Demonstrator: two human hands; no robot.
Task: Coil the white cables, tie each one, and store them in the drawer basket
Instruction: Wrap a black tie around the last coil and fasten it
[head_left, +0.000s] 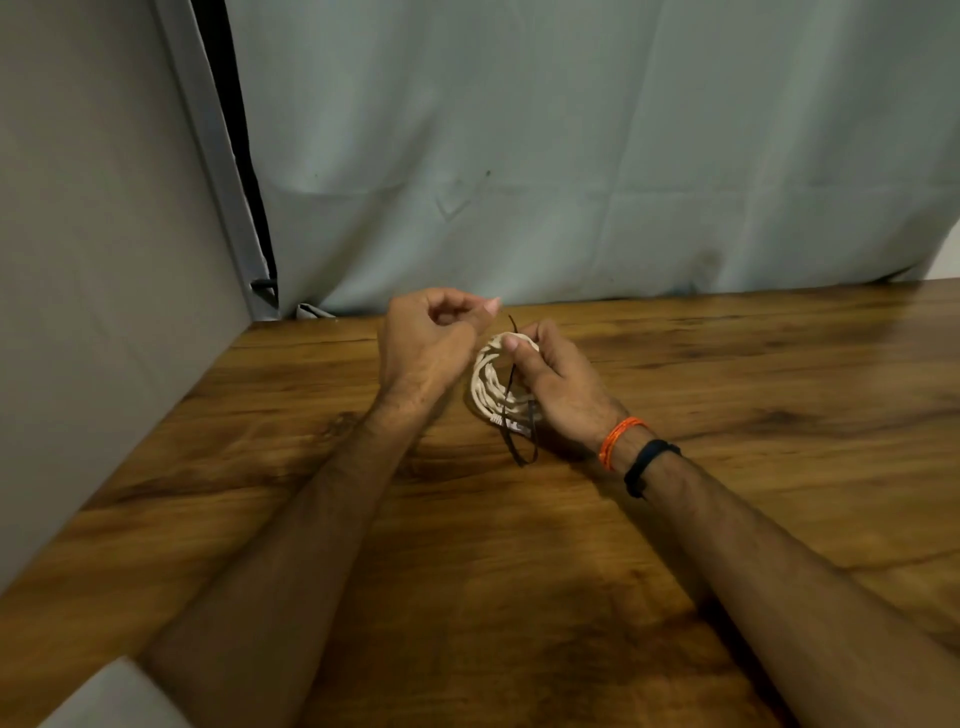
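Note:
A coiled white cable (488, 387) is held just above the wooden table (727, 415), near its far middle. My right hand (558, 384) grips the coil at its right side, thumb pressed on the top loops. A thin black tie (514, 395) runs across the coil, its loop hanging below toward me and one end sticking up by my thumb. My left hand (426, 345) hovers just left of the coil with fingers curled and thumb against forefinger; I cannot see whether anything is pinched there. The drawer basket is not in view.
A pale curtain (571, 156) hangs behind the table's far edge. A grey wall panel (93, 260) borders the table on the left. Orange thread and a black band circle my right wrist (631, 454).

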